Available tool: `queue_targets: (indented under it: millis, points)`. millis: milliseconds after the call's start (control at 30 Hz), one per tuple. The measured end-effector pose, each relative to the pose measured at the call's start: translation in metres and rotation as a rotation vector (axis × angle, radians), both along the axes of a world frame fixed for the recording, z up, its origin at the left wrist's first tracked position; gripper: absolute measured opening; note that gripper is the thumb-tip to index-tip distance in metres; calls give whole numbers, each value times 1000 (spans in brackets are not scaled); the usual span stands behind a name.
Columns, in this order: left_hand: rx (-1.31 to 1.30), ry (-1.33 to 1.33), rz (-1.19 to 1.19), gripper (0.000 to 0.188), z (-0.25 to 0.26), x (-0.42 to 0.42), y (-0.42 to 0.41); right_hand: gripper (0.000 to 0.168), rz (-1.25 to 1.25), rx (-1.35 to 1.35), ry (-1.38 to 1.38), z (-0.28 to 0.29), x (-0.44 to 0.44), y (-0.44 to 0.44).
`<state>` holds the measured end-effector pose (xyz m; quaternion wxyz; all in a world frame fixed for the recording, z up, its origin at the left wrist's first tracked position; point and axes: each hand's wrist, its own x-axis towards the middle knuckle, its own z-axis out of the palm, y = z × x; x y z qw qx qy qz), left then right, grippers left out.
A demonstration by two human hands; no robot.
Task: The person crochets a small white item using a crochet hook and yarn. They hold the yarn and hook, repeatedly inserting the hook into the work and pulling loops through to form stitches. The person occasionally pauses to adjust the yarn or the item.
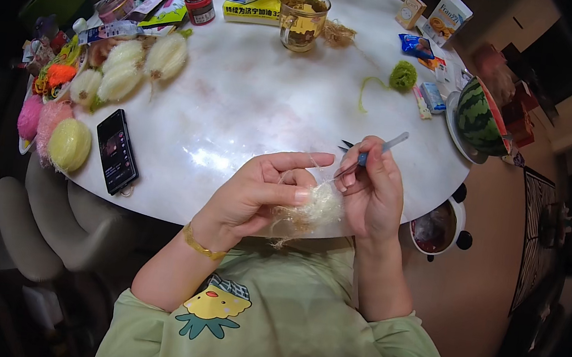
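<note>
My left hand (268, 192) pinches a fuzzy cream yarn piece (323, 204) between thumb and fingers, its index finger stretched out with a strand near it. Brownish fibres hang from the underside of the piece. In my right hand (375, 189) is a crochet hook (396, 140) with a pale handle and a blue part; its working end lies close to the yarn. Dark pointed tips (345, 146), perhaps of scissors, show beside the right fingers. Stuffed-looking cream yarn pieces (122, 70) lie at the left, near a yellow yarn ball (70, 145). A green yarn ball (403, 76) rests at the right.
On the marble-patterned table (253, 99) a phone (117, 151) lies left of my hands. A glass mug (302, 20) of drink stands at the back beside a yellow tissue pack (251, 8) and brown yarn (339, 33). A cut watermelon (481, 117) sits on a plate at the right edge.
</note>
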<state>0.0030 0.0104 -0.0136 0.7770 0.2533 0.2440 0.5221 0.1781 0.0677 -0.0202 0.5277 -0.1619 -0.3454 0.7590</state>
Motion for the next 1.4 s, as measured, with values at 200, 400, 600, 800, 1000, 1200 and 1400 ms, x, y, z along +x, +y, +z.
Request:
queue_targets:
  millis: [200, 400, 600, 800, 1000, 1200, 1400]
  points:
    - [151, 274, 295, 59, 9, 14, -7, 21, -724, 1323, -934, 12, -6, -15]
    - [61, 266, 229, 55, 14, 10, -9, 14, -173, 499, -465, -2, -9, -11]
    - [69, 271, 216, 48, 9, 7, -11, 22, -10, 269, -276, 6, -3, -10]
    - [8, 252, 162, 39, 13, 3, -12, 17, 44, 459, -285, 13, 9, -5]
    - [25, 250, 196, 36, 7, 4, -12, 5, -115, 936, -554, 21, 15, -9]
    - [-94, -13, 124, 39, 2, 5, -12, 5, -379, 1149, -378, 4, 1, -13]
    - [-172, -124, 108, 44, 3, 17, -13, 15, -524, 1198, -494, -12, -5, -19]
